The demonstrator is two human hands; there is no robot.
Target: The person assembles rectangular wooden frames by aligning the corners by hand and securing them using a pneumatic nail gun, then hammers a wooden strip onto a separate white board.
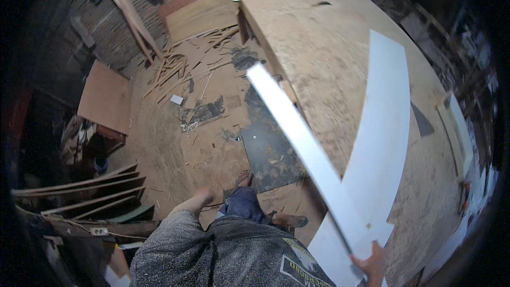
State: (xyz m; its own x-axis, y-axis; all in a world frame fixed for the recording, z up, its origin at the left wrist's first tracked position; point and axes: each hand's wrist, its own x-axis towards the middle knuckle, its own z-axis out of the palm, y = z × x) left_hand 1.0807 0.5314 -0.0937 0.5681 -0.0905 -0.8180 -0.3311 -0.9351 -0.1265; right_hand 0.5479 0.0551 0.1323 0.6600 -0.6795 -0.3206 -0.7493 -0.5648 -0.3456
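Observation:
A long, narrow white board strip [297, 122] slants from the lower right toward the middle of the view. My right hand [372, 263] is closed on its near end, the fingers at the edge and the thumb partly visible. Beneath the strip, a wider white panel [385, 101] with a curved edge lies on the large wooden worktable [319, 32]. A second white piece [332, 252] shows under the strip by my right hand. On the left, my bare left arm [201, 197] comes out of a grey sleeve, holding nothing visible; its fingers cannot be made out.
Wood offcuts [172, 72] and dust litter the floor around a dark sheet [273, 149]. Several upright panels [95, 194] stand in a rack at lower left, near a power socket [99, 231]. A brown board-topped stand [106, 95] is at left; planks [125, 10] lean on the brick wall.

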